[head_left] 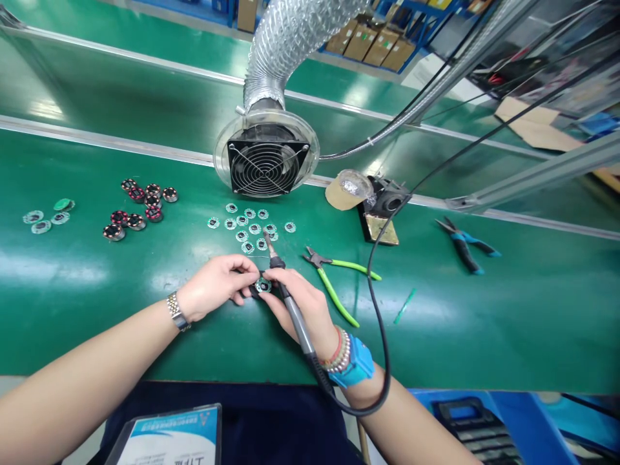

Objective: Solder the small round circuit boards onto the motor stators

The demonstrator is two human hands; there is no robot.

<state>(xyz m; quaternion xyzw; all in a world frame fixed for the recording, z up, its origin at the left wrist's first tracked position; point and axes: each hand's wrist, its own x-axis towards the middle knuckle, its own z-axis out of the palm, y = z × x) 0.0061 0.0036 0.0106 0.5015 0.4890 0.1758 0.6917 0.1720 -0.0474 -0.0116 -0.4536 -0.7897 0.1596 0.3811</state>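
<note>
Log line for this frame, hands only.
left hand: holds ring board | right hand: holds soldering iron | nearest: green pliers

bench: green mat (436,336), aluminium rail (97,138) | behind: blue shelving (387,11), cardboard cartons (371,42) | overhead: foil duct (285,45) | light: glare on mat

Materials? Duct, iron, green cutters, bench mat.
The duct looks like aluminium foil over a wire coil: silvery, crinkled, ribbed. The soldering iron has a matte grey handle, likely plastic, and a metal tip. The green cutters have glossy grips, probably dipped plastic or rubber, and bare steel-looking jaws. The bench mat looks like smooth rubber or vinyl, with a soft sheen; can't tell which.
</note>
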